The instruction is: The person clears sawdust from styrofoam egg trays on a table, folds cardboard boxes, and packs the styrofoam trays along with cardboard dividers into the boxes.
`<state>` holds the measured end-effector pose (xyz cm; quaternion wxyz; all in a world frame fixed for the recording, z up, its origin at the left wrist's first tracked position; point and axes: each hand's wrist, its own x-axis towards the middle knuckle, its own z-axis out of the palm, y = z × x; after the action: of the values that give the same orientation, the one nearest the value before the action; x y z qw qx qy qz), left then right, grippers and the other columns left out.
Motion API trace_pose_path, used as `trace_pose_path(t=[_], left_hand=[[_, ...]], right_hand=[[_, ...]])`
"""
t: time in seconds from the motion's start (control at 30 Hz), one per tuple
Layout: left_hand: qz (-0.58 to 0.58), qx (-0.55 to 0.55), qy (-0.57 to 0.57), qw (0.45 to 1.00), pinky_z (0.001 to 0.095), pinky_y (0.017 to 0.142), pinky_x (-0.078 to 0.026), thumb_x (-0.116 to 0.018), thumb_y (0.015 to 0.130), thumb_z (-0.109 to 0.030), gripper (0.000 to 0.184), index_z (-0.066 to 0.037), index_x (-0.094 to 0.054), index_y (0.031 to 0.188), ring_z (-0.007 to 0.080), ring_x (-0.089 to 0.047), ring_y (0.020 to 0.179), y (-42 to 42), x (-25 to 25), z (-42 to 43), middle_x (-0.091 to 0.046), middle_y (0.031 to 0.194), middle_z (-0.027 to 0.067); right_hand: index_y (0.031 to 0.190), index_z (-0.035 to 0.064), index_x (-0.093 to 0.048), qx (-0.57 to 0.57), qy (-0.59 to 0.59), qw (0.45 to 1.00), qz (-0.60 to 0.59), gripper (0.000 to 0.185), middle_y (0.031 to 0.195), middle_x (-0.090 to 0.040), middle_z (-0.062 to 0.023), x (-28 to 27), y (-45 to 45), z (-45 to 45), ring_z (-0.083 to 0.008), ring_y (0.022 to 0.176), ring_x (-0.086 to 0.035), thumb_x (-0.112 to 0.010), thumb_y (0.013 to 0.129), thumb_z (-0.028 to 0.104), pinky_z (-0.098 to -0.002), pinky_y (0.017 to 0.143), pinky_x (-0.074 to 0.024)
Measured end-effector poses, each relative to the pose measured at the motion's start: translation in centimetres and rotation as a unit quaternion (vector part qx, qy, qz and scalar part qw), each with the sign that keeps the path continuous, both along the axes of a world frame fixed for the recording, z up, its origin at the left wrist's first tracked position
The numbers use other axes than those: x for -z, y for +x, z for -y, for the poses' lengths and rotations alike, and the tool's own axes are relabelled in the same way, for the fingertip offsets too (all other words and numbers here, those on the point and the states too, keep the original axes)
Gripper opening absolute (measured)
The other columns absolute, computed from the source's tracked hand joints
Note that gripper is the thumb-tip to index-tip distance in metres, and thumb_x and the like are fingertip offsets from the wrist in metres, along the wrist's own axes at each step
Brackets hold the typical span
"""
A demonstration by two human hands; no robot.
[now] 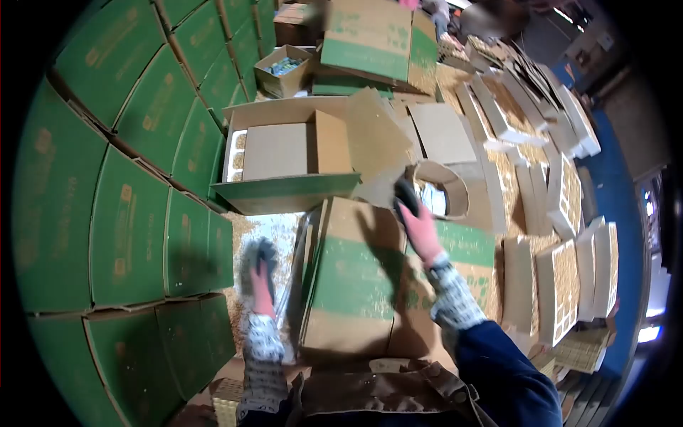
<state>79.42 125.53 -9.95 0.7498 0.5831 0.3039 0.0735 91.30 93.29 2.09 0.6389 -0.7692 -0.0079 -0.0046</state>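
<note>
My right hand (418, 222), in a pink glove with dark fingers, is over the flattened green-and-brown cardboard boxes (356, 274). Its fingers look stretched out, beside a round-sided cardboard container (455, 192) with white and bluish items inside. I see nothing held in it. My left hand (261, 279), gloved the same way, is motion-blurred above a whitish, crumb-strewn surface (279, 229), left of the flattened boxes. Whether its fingers are apart cannot be made out. Beyond both hands stands an open carton (284, 191) with a grey cardboard sheet (277, 151) and part of a white tray (236, 153).
Green cartons (128, 228) are stacked like a wall on the left. White trays with tan contents (558, 292) crowd the right side. A small box of blue packets (284, 65) and a large carton (366, 39) stand at the back. Another person's gloved hand (455, 44) shows there.
</note>
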Motion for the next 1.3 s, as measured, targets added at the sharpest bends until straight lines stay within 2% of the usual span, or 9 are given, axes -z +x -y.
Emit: trace_pose_path(t=[0.2,0.43,0.6,0.8,0.97,1.03,1.1,1.17,1.3], left_hand=[[0.006,0.324,0.161,0.932,0.0286,0.07,-0.049,-0.065,0.072,0.004,0.085,-0.011,-0.02,0.143,0.0162,-0.054,0.098,-11.2,-8.6,9.3,-0.046,0.127,0.0123],[-0.064,0.341,0.237,0.908,0.0333,0.096,-0.04,-0.068,0.072,0.004,0.09,-0.004,-0.014,0.143,0.0245,-0.041,0.121,-17.6,-10.8,11.0,-0.03,0.141,0.0164],[-0.005,0.562,0.637,0.528,0.0466,0.099,-0.034,-0.078,0.055,-0.049,0.109,0.0,-0.027,0.138,0.0443,-0.038,0.12,-15.4,-25.5,11.2,-0.025,0.138,0.0323],[0.019,0.791,0.507,0.342,0.0342,0.068,-0.048,-0.066,0.075,-0.044,0.065,-0.007,-0.043,0.123,0.0297,-0.06,0.085,-14.2,-41.6,15.4,-0.062,0.089,0.0136],[0.019,0.831,0.299,0.468,0.0344,0.088,-0.042,-0.065,0.079,-0.037,0.07,-0.004,-0.033,0.133,0.0261,-0.054,0.105,-12.5,-37.8,17.7,-0.054,0.116,0.0155],[0.003,0.743,0.118,0.658,0.0302,0.098,-0.034,-0.068,0.079,-0.027,0.078,-0.001,-0.027,0.139,0.0146,-0.044,0.114,-12.1,-31.6,13.6,-0.048,0.129,0.0095],[0.048,0.637,0.065,0.767,0.0283,0.096,-0.036,-0.073,0.074,-0.019,0.071,0.002,-0.037,0.132,0.0122,-0.048,0.106,-12.1,-30.4,12.6,-0.052,0.119,0.0052],[0.202,0.595,0.289,0.723,0.0271,0.066,-0.044,-0.07,0.067,-0.009,0.024,0.0,-0.057,0.084,0.0093,-0.054,0.073,-11.8,-37.3,14.9,-0.056,0.075,0.0037],[0.198,0.526,0.561,0.608,0.0387,0.065,-0.046,-0.06,0.079,-0.024,0.024,-0.005,-0.055,0.094,0.0323,-0.059,0.072,-9.1,-37.7,18.6,-0.06,0.079,0.0153]], right_hand=[[0.137,-0.0059,-0.024,0.322,-0.441,0.819,-0.178,0.082,0.134,-0.039,-0.024,4.9,-24.8,19.8,-0.0327,0.124,-0.039,-0.069,0.078,0.027,-0.036,0.103,-0.0316],[0.121,-0.0032,-0.049,0.169,0.022,0.962,-0.212,0.048,0.109,-0.062,-0.0121,3.9,-32.6,24.7,-0.0166,0.097,-0.059,-0.066,0.081,0.017,-0.0286,0.085,-0.0463],[0.131,-0.0045,-0.039,0.042,-0.196,0.923,-0.327,0.058,0.126,-0.052,-0.0187,-6.5,-31.5,26.5,-0.0241,0.117,-0.048,-0.056,0.088,0.03,-0.0327,0.099,-0.0358],[0.14,0.0089,-0.032,0.205,0.22,0.948,0.104,0.055,0.138,-0.04,-0.0098,-18.9,-26.2,27.8,-0.023,0.118,-0.046,-0.035,0.096,0.042,-0.0351,0.1,-0.0349],[0.136,-0.0001,-0.032,0.332,-0.366,0.822,0.283,0.047,0.142,-0.031,-0.0171,-13.4,-20.0,22.7,-0.0215,0.131,-0.031,-0.045,0.094,0.018,-0.0321,0.106,-0.0264],[0.134,0.0006,-0.037,0.356,0.195,0.876,0.261,0.047,0.135,-0.04,-0.0132,-16.9,-21.5,20.9,-0.0211,0.125,-0.038,-0.05,0.09,0.012,-0.0309,0.102,-0.0318],[0.128,0.0015,-0.044,0.358,0.193,0.876,0.259,0.045,0.123,-0.049,-0.0076,-17.3,-23.8,22.6,-0.018,0.112,-0.045,-0.054,0.084,0.009,-0.0297,0.096,-0.0363],[0.117,0.0013,-0.051,0.328,0.144,0.884,0.301,0.039,0.111,-0.053,-0.0047,-19.2,-24.9,22.3,-0.0143,0.101,-0.048,-0.055,0.08,0.012,-0.0278,0.09,-0.0384],[0.105,0.0007,-0.06,-0.004,-0.025,0.97,0.24,0.031,0.104,-0.053,-0.009,-21.4,-22.4,17.6,-0.0171,0.095,-0.049,-0.06,0.075,0.009,-0.0269,0.086,-0.0388]])
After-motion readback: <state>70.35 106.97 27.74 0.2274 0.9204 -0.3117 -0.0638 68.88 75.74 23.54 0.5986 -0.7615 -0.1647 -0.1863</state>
